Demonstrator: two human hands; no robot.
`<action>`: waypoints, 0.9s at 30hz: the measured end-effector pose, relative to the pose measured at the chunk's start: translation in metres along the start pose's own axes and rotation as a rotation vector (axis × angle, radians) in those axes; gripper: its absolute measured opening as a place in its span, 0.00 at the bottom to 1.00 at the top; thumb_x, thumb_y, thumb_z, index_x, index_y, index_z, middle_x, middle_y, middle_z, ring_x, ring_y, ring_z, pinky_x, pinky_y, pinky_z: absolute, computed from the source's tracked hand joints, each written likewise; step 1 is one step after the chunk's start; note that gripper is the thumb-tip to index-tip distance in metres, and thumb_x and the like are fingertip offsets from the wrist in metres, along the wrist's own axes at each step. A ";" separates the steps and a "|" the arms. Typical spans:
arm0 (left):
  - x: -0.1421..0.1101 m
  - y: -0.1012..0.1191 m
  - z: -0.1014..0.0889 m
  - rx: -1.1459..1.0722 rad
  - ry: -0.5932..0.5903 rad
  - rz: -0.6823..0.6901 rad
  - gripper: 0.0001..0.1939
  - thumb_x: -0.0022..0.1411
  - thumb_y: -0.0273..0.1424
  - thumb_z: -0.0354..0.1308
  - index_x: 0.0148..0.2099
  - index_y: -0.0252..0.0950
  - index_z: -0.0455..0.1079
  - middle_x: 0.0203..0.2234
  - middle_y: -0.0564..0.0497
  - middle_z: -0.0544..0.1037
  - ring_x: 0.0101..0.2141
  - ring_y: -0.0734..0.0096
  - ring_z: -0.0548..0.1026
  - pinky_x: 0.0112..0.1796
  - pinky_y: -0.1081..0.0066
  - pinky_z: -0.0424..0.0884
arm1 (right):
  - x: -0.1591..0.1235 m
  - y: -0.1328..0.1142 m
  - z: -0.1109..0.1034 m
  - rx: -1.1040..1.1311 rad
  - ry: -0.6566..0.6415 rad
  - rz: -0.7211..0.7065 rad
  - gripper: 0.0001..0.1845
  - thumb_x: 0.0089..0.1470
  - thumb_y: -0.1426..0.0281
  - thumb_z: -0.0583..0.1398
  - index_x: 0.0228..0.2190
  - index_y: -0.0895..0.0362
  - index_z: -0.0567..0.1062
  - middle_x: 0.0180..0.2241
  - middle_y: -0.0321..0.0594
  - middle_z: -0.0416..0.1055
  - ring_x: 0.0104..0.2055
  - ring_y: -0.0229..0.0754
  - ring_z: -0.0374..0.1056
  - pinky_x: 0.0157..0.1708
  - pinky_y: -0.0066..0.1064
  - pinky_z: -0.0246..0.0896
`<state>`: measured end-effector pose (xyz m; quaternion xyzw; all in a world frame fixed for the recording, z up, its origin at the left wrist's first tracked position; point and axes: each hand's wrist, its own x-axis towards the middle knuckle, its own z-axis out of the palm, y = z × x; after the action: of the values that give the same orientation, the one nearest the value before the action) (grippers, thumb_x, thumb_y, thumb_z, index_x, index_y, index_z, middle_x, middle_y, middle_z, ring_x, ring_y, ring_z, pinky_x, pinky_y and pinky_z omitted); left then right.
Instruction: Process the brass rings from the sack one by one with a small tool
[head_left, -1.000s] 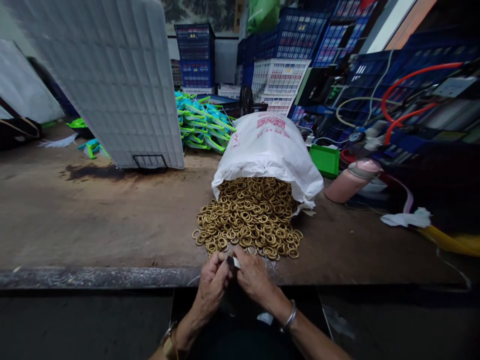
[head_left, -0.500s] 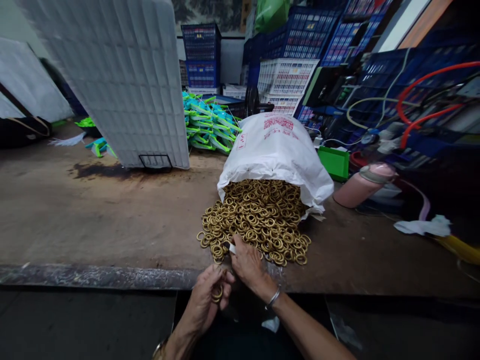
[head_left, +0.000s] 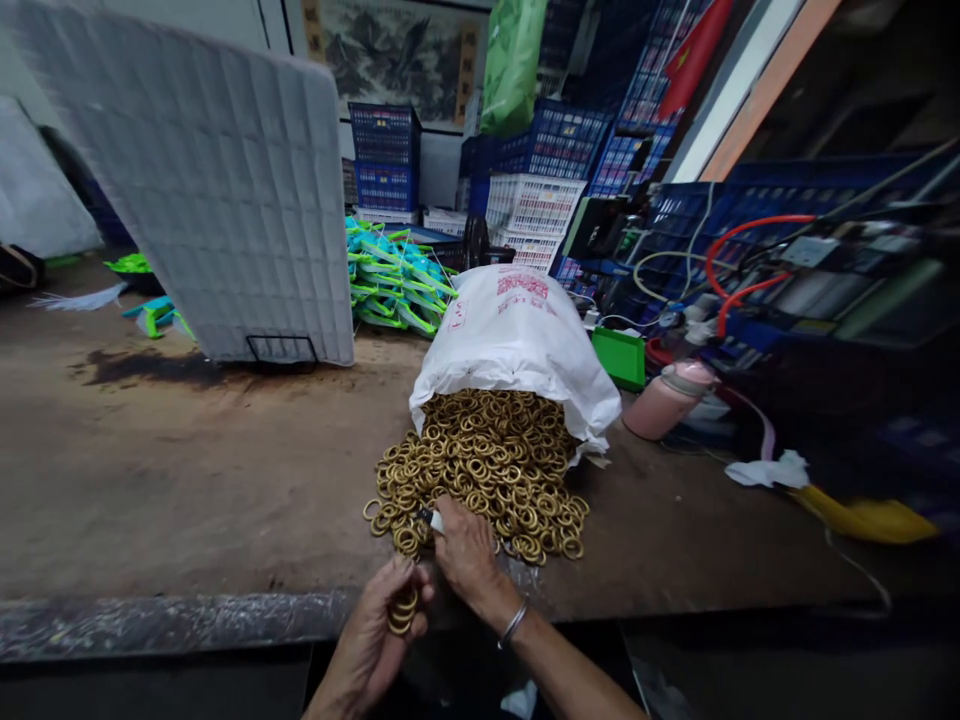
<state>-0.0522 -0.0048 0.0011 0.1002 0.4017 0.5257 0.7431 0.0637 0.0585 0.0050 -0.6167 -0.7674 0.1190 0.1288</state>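
Note:
A heap of brass-coloured rings [head_left: 480,470] spills from the mouth of a white woven sack [head_left: 517,335] lying on its side. At the table's front edge, my left hand [head_left: 382,620] is closed around several brass rings [head_left: 403,612], which hang in its curled fingers. Just right of it, my right hand [head_left: 469,555] reaches over the near edge of the heap. Its fingers are closed on a small tool with a white wrap and dark tip [head_left: 433,519]. The tool's exact kind is too small to make out, and the fingers hide the rest of it.
A tall grey quilted panel [head_left: 247,200] stands at left in a wire stand. Behind it lie green-and-blue plastic pieces [head_left: 394,280]. To the right are a green tray [head_left: 619,358], a pink bottle [head_left: 670,400] and red hoses. Stacked crates [head_left: 536,205] fill the back.
The view has tilted up and swung right, so everything sits lower and farther left. The rings in my left hand show more plainly; my right hand stays at the heap with the tool.

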 end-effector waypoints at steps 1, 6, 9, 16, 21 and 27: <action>0.002 0.000 0.001 0.030 -0.007 0.018 0.13 0.46 0.34 0.64 0.28 0.33 0.64 0.22 0.54 0.70 0.22 0.78 0.68 0.17 0.81 0.59 | 0.000 0.002 -0.003 0.003 0.014 -0.019 0.13 0.47 0.79 0.50 0.34 0.53 0.66 0.33 0.37 0.69 0.34 0.39 0.64 0.29 0.27 0.47; 0.012 -0.003 0.012 0.277 0.056 0.177 0.17 0.48 0.42 0.60 0.36 0.37 0.62 0.16 0.61 0.63 0.15 0.83 0.60 0.13 0.83 0.54 | -0.004 0.018 -0.018 0.124 0.044 -0.122 0.15 0.43 0.82 0.48 0.32 0.55 0.66 0.32 0.37 0.66 0.32 0.37 0.61 0.30 0.26 0.49; 0.014 -0.002 0.021 0.459 0.063 0.231 0.21 0.49 0.45 0.58 0.40 0.38 0.61 0.13 0.63 0.61 0.13 0.82 0.57 0.12 0.83 0.53 | -0.012 0.026 -0.024 0.299 -0.004 -0.210 0.15 0.43 0.83 0.49 0.32 0.56 0.66 0.27 0.35 0.65 0.30 0.36 0.61 0.31 0.24 0.50; 0.010 -0.002 0.037 0.598 0.051 0.282 0.14 0.49 0.41 0.58 0.27 0.34 0.65 0.12 0.61 0.59 0.13 0.83 0.55 0.15 0.80 0.52 | -0.026 0.023 -0.035 0.636 -0.039 -0.122 0.06 0.52 0.71 0.51 0.30 0.56 0.68 0.26 0.34 0.66 0.29 0.35 0.61 0.30 0.25 0.53; 0.012 -0.011 0.035 0.595 0.046 0.393 0.09 0.51 0.35 0.57 0.26 0.34 0.68 0.18 0.56 0.68 0.20 0.78 0.64 0.23 0.78 0.60 | -0.029 0.026 -0.025 0.966 -0.099 0.137 0.16 0.53 0.58 0.51 0.23 0.57 0.65 0.20 0.31 0.61 0.23 0.33 0.56 0.24 0.23 0.52; 0.009 -0.017 0.034 0.649 -0.018 0.361 0.10 0.53 0.36 0.55 0.26 0.34 0.68 0.19 0.54 0.70 0.21 0.77 0.64 0.24 0.78 0.60 | -0.036 0.031 -0.011 1.141 -0.213 0.266 0.19 0.52 0.55 0.50 0.20 0.57 0.63 0.14 0.27 0.55 0.15 0.29 0.45 0.16 0.22 0.42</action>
<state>-0.0152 0.0046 0.0090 0.4045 0.5169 0.4927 0.5713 0.1036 0.0299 0.0026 -0.5258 -0.5071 0.5887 0.3462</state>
